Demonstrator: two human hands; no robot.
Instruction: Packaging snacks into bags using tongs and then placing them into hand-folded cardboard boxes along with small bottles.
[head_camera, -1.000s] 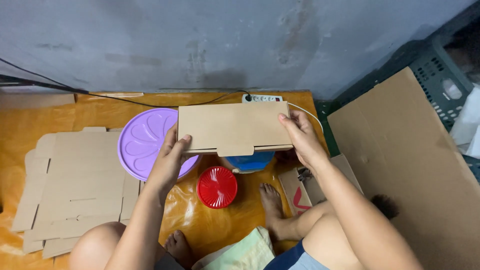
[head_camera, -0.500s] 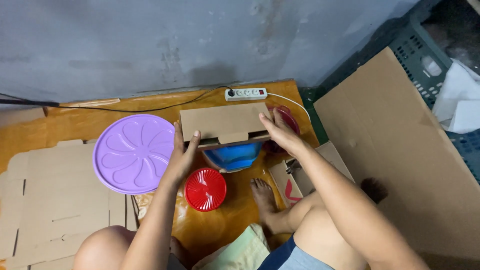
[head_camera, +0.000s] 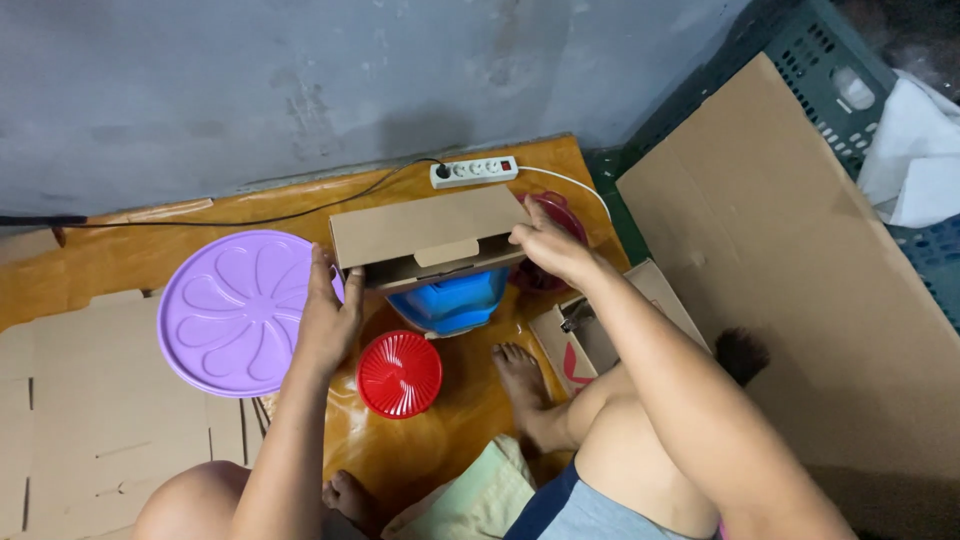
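The box (head_camera: 432, 240) sits lower and farther from the person than a second ago: it was held up flat, hiding most of what lay behind, and now it is tipped so its open front faces the person, with the small tab flap hanging over the slot. It looks as if the folding is nearly done and the box is being squared up. The left hand (head_camera: 325, 320) presses flat against the box's left end, fingers straight up, not curled around anything. The right hand (head_camera: 550, 245) grasps the box's right end, fingers wrapped over the top corner. The box is off the floor, between the two hands, just above a blue tub (head_camera: 455, 305) that shows under its front edge. Left of the box lies a purple lid (head_camera: 235, 310), which has come into fuller view as the box went down. Below the box stands a red lid (head_camera: 400, 373). Behind the box a power strip (head_camera: 475, 171) lies by the wall, its cord trailing right. Right of the box leans a big cardboard sheet (head_camera: 800, 300), and flat cardboard (head_camera: 90, 420) lies far left of it. The person's bare foot (head_camera: 520, 375) rests just below the tub, crowding the space under the box.
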